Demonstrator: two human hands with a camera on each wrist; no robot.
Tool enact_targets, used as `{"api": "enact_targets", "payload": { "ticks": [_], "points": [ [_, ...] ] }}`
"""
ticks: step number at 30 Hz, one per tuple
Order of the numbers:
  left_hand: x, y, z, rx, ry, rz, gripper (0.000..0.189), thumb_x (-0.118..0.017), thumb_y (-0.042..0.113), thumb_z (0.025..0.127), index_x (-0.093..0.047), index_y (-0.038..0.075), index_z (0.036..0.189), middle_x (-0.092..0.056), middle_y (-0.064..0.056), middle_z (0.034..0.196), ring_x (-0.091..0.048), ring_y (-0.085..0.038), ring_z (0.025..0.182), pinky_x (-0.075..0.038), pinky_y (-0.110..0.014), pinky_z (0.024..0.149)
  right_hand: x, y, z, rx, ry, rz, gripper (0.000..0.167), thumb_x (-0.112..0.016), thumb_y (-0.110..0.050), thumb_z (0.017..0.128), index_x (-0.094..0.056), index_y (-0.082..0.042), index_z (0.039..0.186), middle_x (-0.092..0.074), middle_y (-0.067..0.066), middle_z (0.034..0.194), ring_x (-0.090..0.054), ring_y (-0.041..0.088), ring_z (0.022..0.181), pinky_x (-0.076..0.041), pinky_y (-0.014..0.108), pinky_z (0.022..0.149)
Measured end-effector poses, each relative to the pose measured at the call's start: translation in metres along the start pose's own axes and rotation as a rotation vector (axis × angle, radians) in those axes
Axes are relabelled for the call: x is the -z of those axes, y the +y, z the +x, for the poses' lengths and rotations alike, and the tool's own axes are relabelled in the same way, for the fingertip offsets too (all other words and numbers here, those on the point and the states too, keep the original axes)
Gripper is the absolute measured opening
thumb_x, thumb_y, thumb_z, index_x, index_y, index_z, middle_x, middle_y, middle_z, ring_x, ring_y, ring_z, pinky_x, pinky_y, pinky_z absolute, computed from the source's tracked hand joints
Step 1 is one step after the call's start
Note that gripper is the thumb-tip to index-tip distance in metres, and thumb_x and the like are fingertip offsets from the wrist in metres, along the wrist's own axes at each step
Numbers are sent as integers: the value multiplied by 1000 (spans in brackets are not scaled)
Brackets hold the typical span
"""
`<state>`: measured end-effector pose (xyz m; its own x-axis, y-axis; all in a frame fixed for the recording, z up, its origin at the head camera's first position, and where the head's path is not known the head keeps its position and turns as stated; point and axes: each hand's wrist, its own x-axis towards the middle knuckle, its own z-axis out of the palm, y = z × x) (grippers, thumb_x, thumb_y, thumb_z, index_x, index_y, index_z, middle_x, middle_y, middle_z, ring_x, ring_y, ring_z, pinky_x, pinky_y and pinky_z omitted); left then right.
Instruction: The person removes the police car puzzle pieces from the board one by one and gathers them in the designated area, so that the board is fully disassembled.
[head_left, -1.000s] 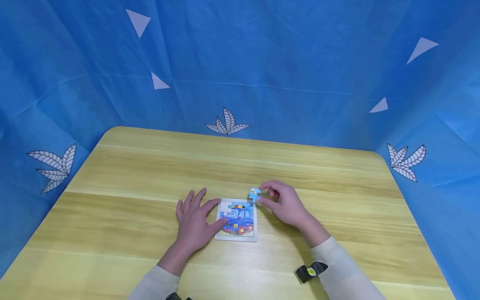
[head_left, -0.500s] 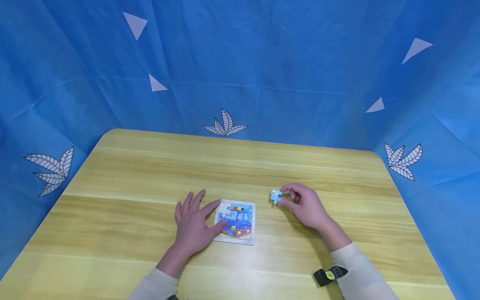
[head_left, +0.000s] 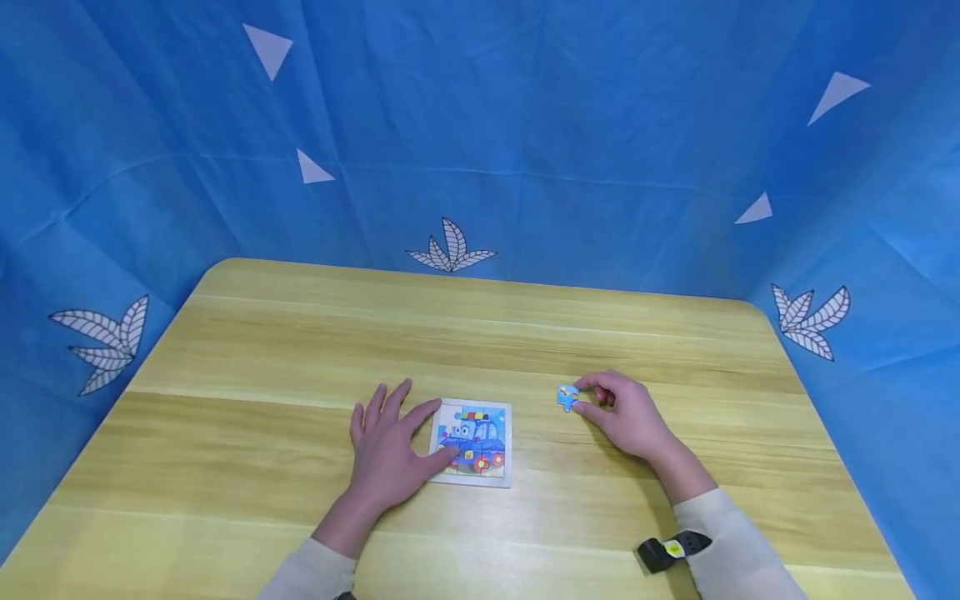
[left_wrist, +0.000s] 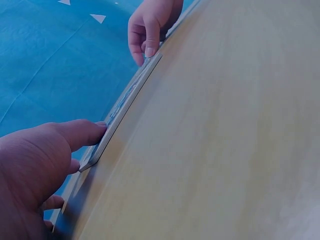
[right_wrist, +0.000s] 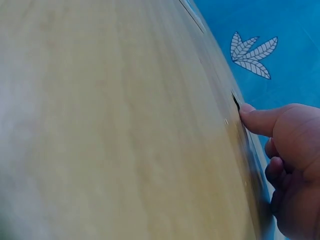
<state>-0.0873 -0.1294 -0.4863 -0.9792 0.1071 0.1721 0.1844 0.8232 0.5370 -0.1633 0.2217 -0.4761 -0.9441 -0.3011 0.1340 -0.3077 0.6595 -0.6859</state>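
Note:
A jigsaw puzzle (head_left: 483, 429) of a blue cartoon car lies in a pale square frame on the table; a light patch shows at its upper left. My left hand (head_left: 390, 450) rests at the frame's left side, fingers spread. Its thumb lies on the picture and the index finger touches the upper left corner. To the right of the frame, my right hand (head_left: 626, 421) pinches a light blue puzzle piece (head_left: 566, 396) with a yellow mark between thumb and index finger. In the right wrist view the puzzle piece (right_wrist: 236, 101) appears only as a thin dark edge, at the thumb tip.
The wood-grain table (head_left: 337, 342) spreads out around both hands. Behind it and at its sides hangs a blue cloth (head_left: 562, 125) printed with white triangles and leaves. A black strap (head_left: 675, 547) sits at the right sleeve.
My right hand has carried the puzzle piece from the frame's upper right corner off to the right, and it is slightly lower now. The left hand has stayed on the puzzle.

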Motion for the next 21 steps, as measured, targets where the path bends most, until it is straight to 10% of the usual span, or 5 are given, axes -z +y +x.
{"api": "enact_targets", "payload": {
  "ticks": [21],
  "points": [
    [2,2,0,6,-9,-5,68,-80,55,76,-66,21,133,-35,-19,155,-15,-47,144,1,-68,108,-13,-24,6,108,2,137,27,-79,-5,85,-73,-7,111,-52,9,78,-46,22,73,-39,32,64]
  ]
}}
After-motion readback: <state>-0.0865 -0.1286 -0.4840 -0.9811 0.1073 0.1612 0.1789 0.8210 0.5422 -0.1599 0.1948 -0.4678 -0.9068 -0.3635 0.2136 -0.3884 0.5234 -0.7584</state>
